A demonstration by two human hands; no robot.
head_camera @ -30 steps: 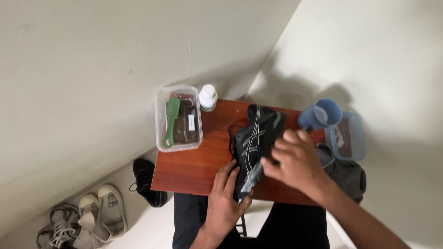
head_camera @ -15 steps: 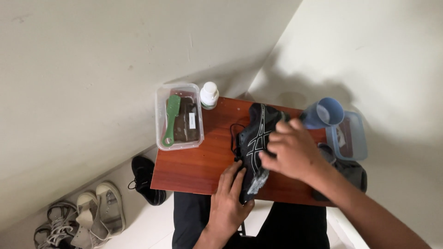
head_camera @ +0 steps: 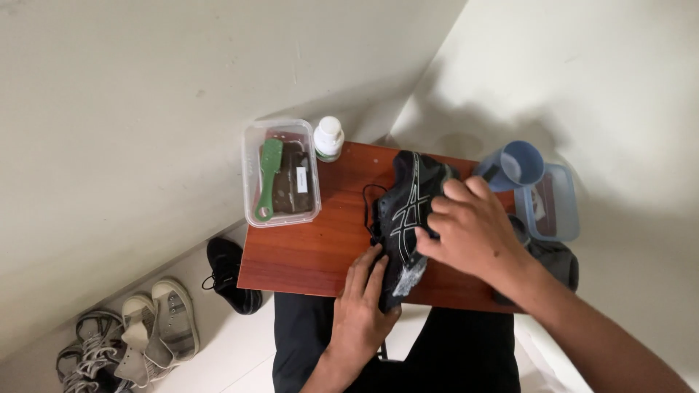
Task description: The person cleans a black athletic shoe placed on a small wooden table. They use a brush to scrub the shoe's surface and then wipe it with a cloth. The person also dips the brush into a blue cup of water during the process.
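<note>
A black sports shoe (head_camera: 405, 211) with grey stripes lies on its side on a small reddish wooden table (head_camera: 313, 247), with a pale smudge near its heel end. My left hand (head_camera: 364, 306) holds the near end of the shoe against the table's front edge. My right hand (head_camera: 470, 229) rests on top of the shoe's middle, fingers curled over it. Whether the right hand holds anything else is hidden.
A clear plastic box (head_camera: 281, 173) with a green brush and dark items sits at the table's back left, beside a white bottle (head_camera: 328, 138). A blue cup (head_camera: 514, 166), blue-lidded box (head_camera: 550, 204) and dark cloth (head_camera: 557, 258) lie right. Shoes (head_camera: 231, 275) and sneakers (head_camera: 156, 327) stand on the floor.
My right hand has shifted slightly along the top of the shoe. My left hand has stayed at the shoe's near end.
</note>
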